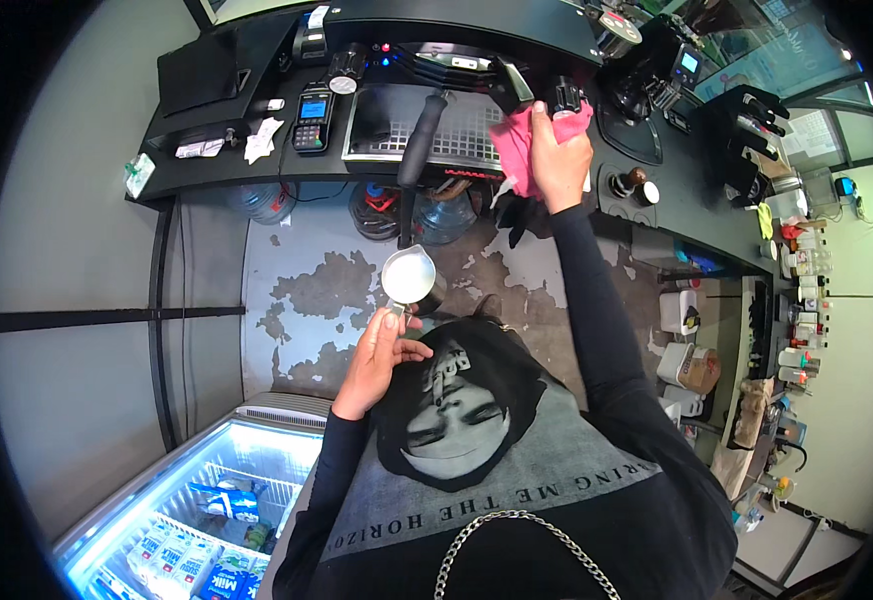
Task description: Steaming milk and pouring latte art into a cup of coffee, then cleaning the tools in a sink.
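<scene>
My left hand (pixel 378 356) holds the handle of a metal milk pitcher (pixel 408 274) in front of my chest; white milk or foam fills the view into its top. At the right side of the espresso machine (pixel 466 22), my right hand (pixel 559 161) grips a pink cloth (pixel 515 146) by the steam wand area. The cloth hides what lies under my fingers. A portafilter with a black handle (pixel 423 139) juts out over the drip tray (pixel 376 150), left of the cloth.
A card terminal (pixel 312 120) stands left of the drip tray. On the right counter are a coffee grinder (pixel 643 75) and a tamper (pixel 628 180). Water jugs (pixel 445 217) stand below the counter. A lit, open-topped fridge with milk cartons (pixel 174 559) is at the lower left.
</scene>
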### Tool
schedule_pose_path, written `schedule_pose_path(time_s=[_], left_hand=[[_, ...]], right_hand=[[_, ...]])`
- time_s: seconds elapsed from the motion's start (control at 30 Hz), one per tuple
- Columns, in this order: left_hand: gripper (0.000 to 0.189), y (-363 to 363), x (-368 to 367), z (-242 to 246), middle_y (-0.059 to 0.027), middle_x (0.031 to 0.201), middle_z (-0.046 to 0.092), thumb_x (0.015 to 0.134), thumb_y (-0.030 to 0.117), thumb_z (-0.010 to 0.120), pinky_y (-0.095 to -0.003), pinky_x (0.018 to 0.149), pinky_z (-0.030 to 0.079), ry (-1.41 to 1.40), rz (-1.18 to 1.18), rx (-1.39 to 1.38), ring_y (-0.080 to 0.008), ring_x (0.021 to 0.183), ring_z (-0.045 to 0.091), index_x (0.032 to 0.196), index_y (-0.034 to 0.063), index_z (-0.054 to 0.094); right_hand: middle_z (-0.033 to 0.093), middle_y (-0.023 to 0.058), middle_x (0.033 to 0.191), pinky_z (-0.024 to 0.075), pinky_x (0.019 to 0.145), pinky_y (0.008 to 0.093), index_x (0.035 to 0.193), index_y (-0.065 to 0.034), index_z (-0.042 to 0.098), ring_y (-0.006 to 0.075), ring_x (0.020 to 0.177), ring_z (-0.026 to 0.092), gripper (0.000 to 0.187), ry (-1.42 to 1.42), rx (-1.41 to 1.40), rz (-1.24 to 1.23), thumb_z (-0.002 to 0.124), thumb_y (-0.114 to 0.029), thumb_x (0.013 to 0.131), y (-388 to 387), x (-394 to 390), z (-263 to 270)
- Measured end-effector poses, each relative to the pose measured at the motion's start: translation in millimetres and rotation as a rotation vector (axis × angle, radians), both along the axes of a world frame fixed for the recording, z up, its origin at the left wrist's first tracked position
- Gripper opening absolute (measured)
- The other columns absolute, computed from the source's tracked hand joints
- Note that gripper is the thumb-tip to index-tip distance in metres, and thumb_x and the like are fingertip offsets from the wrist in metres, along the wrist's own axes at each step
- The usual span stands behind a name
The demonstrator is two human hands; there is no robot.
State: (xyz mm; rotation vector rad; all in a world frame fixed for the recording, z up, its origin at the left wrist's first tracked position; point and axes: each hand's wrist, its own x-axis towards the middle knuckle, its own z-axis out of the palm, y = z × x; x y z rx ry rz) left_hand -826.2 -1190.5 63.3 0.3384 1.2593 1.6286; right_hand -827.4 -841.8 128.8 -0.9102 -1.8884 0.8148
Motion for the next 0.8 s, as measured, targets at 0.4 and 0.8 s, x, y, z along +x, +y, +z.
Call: schedule_pose_path(time_s=[0.4,0.8], left_hand=[[0.048,10,18,8,-0.0124,0.118,0.056,0.109,0.043,0.032,-0.0321,0.081,0.052,0.038,0.114,-0.096,-0.0210,0.089,0.067,0.131,0.0023,0.045],[0.034,62,66,11,-0.0138,0.124,0.052,0.109,0.040,0.035,-0.0342,0.085,0.052,-0.038,0.323,-0.001,-0.0212,0.091,0.064,0.111,0.0073,0.045]], right_hand=[[0.072,0.0065,0.087,0.0474,0.046,0.0319,0.101,-0.0113,0.062,0.0181,0.057,0.064,0.049,0.439,-1.191,0.657,0.046,-0.057,0.100,7,22,43],[0.053,0.0108,0.143,0.0419,0.110,0.0438,0.146,-0.0071,0.043,0.0273,0.130,0.053,0.064,0.492,-1.540,0.882,0.047,-0.053,0.102,68,71,-38]])
